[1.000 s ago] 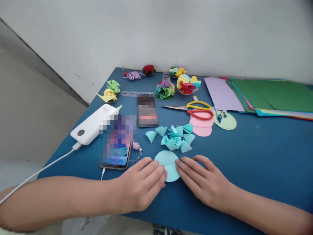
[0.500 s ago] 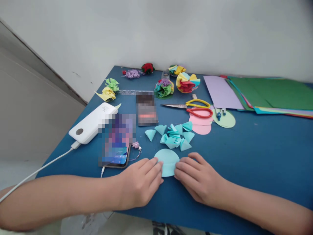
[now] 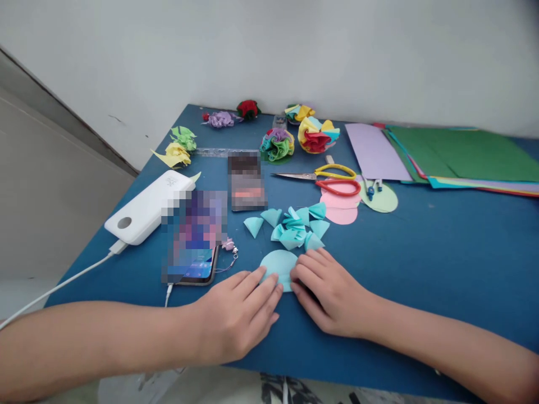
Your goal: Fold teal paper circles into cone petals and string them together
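A light-blue paper circle point(image 3: 278, 262) with a crease across it lies on the table between my hands. My left hand point(image 3: 238, 314) is open, its fingers stretched out over the circle's lower left part. At the circle's right edge, my right hand point(image 3: 332, 294) is closed with bent fingers; its thumb is partly hidden underneath. Just beyond the circle is a group of folded turquoise paper cones point(image 3: 293, 235), close to my right fingertips.
Scissors point(image 3: 337, 180) lie on pink paper circles point(image 3: 339, 213), left of a green circle point(image 3: 385, 199). Colored sheets point(image 3: 471, 154) are stacked at right. Left are a power bank point(image 3: 147, 210) and two phones point(image 3: 197, 235). Paper flowers point(image 3: 318, 134) stand at the back.
My left fingers have stretched farther over the paper circle's lower part. My right fingers have moved up along its right edge. The whole view has shifted slightly.
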Tool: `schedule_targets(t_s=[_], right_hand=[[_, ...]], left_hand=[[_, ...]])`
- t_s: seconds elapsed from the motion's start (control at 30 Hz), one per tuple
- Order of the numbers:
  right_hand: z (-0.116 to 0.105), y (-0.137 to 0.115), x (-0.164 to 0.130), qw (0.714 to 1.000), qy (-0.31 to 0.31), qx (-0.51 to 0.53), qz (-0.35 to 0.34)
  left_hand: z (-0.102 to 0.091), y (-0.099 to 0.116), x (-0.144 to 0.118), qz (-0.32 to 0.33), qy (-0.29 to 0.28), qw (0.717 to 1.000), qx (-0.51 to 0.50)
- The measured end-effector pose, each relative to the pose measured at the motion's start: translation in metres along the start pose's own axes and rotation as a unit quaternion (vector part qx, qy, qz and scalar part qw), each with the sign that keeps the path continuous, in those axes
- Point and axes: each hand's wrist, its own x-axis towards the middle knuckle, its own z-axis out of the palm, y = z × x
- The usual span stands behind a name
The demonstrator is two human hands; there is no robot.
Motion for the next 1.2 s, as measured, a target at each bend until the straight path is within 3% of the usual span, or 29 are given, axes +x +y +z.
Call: schedule_targets(t_s=[0.87,1.1,1.2], right_hand=[[0.0032,-0.0021,0.0061,0.998,-0.005,-0.012,0.06],[0.0045,-0.0009,0.0058,0.998,0.017,0.006,0.059],[0.0033,0.0017,0.0012,0.997,0.069,0.021,0.031]], left_hand=[[0.0025,0.0079,-0.0037,-0.035,-0.079,0.996,0.027],[0.0077,0.0094,-0.0055,-0.065,-0.078,0.995,0.015],[0.008,0.0098,-0.0049,-0.065,-0.081,0.994,0.019]])
